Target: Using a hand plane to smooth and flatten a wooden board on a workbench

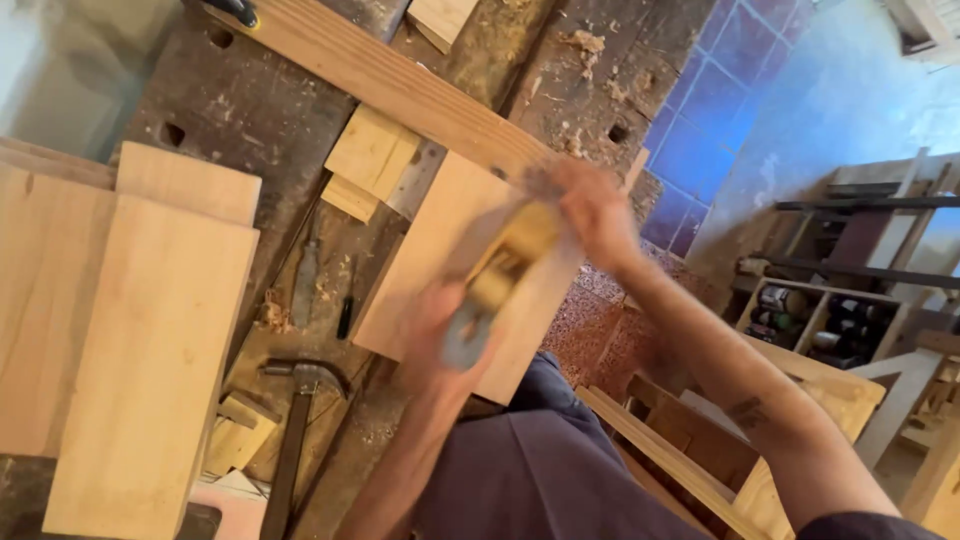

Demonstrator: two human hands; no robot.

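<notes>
Both hands are wrapped around a hand plane (500, 275) that sits on a pale board (440, 250): the right hand (590, 215) grips its front end, the left hand (435, 330) is closed on its rear handle. Everything there is blurred. The board lies on the workbench (250, 110), butted against a long strip of wood (400, 90), with its near end hanging over the bench edge. I'd worry that a hard push could tip or skid that overhanging end, or slip a hand onto the blade. Counting: one plane, one hammer (300, 400), three larger boards stacked at the left (150, 350), two small offcuts (368, 160).
</notes>
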